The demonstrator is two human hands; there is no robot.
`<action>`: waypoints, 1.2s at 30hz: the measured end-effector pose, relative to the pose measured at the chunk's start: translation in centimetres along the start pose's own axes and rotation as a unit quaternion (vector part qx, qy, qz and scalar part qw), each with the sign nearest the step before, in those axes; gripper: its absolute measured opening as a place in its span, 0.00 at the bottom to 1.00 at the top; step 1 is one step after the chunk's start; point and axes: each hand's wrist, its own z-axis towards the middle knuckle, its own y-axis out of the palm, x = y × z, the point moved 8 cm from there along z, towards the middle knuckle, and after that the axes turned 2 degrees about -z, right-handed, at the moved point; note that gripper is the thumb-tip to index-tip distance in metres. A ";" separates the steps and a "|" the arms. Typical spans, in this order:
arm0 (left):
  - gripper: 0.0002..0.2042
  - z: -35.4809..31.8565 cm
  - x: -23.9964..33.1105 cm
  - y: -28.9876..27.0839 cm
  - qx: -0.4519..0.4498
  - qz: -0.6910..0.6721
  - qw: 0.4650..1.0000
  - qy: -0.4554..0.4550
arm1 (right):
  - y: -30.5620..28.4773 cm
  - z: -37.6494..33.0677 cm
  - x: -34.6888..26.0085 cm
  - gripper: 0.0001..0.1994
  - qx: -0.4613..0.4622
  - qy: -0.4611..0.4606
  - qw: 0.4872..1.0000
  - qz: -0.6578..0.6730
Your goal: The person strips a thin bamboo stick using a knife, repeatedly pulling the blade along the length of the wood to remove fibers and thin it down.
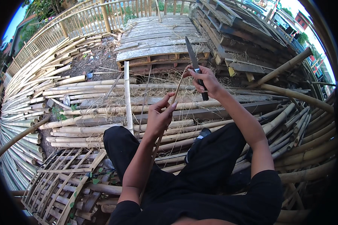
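- Bamboo strip (175, 91): we're pinching it w/ left hand (159, 116), thumb & fingers closed round it, lower end running down past our knees.
- We're gripping knife (194, 62) in right hand (205, 79), fist tight on handle, blade up, at strip's top end.

outdoor bamboo workyard, stacked bamboo poles (30, 97), wooden pallets (161, 45), woven lattice (60, 183)

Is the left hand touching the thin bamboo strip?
Touching: the head view shows the left hand pinching the thin bamboo strip between thumb and fingers.
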 end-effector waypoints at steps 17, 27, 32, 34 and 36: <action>0.21 0.3 -1.5 0.4 -0.042 -0.178 0.981 -0.061 | 1.0 -0.9 0.8 0.12 -0.039 0.061 0.986 0.147; 0.21 0.1 -0.8 0.4 -0.045 -0.196 0.978 -0.054 | 0.9 -0.7 0.2 0.14 0.015 0.020 0.994 0.106; 0.20 0.2 -1.0 0.8 -0.049 -0.186 0.979 -0.060 | 0.2 -0.3 -0.1 0.15 0.081 -0.002 0.995 0.060; 0.20 0.2 -1.1 1.1 -0.052 -0.184 0.980 -0.060 | 0.1 -0.3 -0.5 0.15 0.093 -0.013 0.994 0.052; 0.20 0.2 -1.2 1.1 -0.054 -0.177 0.981 -0.056 | 0.0 -0.1 -0.4 0.15 0.108 -0.015 0.993 0.042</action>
